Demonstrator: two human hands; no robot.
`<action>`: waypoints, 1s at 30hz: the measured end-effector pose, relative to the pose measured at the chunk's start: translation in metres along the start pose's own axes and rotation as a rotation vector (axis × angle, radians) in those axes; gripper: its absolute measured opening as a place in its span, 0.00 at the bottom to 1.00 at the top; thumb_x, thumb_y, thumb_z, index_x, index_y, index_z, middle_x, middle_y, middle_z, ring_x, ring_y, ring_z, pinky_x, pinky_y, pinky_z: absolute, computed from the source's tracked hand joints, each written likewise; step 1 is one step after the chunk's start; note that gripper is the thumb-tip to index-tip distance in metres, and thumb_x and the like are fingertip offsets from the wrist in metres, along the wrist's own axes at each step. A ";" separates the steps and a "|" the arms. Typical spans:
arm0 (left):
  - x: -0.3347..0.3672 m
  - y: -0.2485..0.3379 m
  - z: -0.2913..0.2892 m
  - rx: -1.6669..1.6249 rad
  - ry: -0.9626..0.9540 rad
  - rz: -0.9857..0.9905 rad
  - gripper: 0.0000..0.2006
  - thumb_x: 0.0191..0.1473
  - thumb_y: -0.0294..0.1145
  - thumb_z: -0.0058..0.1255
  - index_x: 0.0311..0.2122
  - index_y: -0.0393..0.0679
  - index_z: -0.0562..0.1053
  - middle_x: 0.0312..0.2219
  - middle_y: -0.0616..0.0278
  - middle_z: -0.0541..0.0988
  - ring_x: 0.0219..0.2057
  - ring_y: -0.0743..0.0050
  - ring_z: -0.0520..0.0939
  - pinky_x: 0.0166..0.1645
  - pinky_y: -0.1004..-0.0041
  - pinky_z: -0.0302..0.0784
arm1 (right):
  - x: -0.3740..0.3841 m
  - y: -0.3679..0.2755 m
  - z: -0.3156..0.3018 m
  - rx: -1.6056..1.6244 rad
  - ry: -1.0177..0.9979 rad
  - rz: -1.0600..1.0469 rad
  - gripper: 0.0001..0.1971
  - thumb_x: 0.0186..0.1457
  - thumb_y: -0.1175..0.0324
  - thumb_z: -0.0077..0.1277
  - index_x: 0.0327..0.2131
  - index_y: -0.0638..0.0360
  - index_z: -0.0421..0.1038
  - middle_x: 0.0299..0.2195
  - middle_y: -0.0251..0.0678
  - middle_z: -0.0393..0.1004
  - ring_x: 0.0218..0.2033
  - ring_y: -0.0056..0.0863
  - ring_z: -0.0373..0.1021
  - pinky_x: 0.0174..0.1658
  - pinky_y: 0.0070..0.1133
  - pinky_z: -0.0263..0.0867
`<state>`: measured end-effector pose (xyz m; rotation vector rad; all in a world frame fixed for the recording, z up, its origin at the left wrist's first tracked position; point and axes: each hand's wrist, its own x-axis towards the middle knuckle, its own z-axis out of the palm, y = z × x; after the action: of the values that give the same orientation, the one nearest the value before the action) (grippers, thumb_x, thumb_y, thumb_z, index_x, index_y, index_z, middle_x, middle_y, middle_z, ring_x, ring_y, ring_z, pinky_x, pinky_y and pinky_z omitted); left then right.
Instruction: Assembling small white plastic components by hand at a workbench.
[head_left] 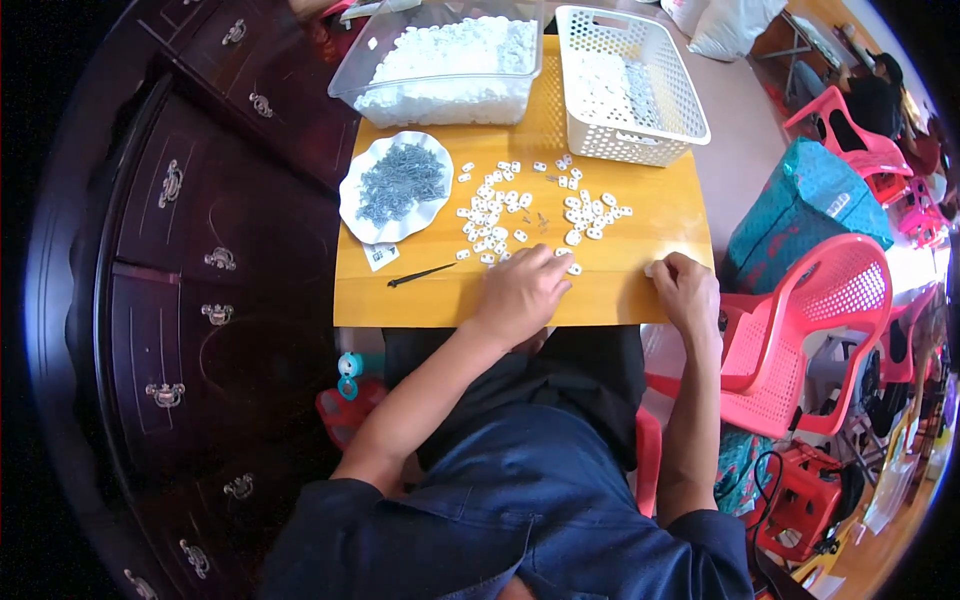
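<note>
Small white oval plastic pieces with two dark holes (487,193) lie scattered over the yellow wooden table (440,305), with a second cluster (590,215) further right. My left hand (522,293) rests palm down at the near side of the pieces, fingers forward and slightly bent, the tips beside a white piece (574,269). At the table's right edge, my right hand (688,290) pinches a small white piece (650,269) between thumb and fingertips. A few loose screws (543,222) lie between the clusters. Left of them, a scalloped white plate (352,205) holds a heap of grey screws (405,180).
A clear bin (440,105) of white pieces and a perforated white basket (640,150) stand at the back. A black cable tie (420,274) lies near the left. Dark drawers (190,240) flank the table; a pink chair (770,370) and teal bag (810,205) stand right.
</note>
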<state>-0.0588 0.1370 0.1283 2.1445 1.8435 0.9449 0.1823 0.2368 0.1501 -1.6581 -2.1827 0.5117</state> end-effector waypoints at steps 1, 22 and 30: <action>0.002 -0.002 0.003 -0.001 -0.016 0.027 0.13 0.54 0.33 0.60 0.44 0.45 0.79 0.32 0.58 0.75 0.36 0.57 0.81 0.39 0.61 0.79 | 0.000 0.001 0.001 -0.032 0.032 0.011 0.16 0.56 0.59 0.55 0.30 0.66 0.79 0.25 0.54 0.77 0.27 0.50 0.76 0.35 0.36 0.72; 0.029 -0.039 -0.002 0.020 0.093 -0.132 0.04 0.53 0.31 0.59 0.32 0.43 0.81 0.29 0.59 0.81 0.32 0.54 0.83 0.37 0.60 0.79 | -0.011 -0.025 0.038 0.403 0.077 -0.085 0.05 0.58 0.71 0.57 0.33 0.63 0.74 0.23 0.42 0.77 0.24 0.29 0.76 0.31 0.25 0.71; 0.048 -0.051 0.009 0.092 -0.030 -0.112 0.05 0.54 0.31 0.57 0.29 0.42 0.78 0.29 0.56 0.80 0.32 0.53 0.83 0.37 0.57 0.79 | -0.018 -0.041 0.036 0.500 -0.009 -0.087 0.05 0.58 0.72 0.57 0.33 0.64 0.75 0.20 0.37 0.76 0.21 0.20 0.71 0.28 0.20 0.68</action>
<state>-0.0938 0.1961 0.1127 2.0679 2.0063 0.8146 0.1348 0.2062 0.1374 -1.2869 -1.9119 0.9476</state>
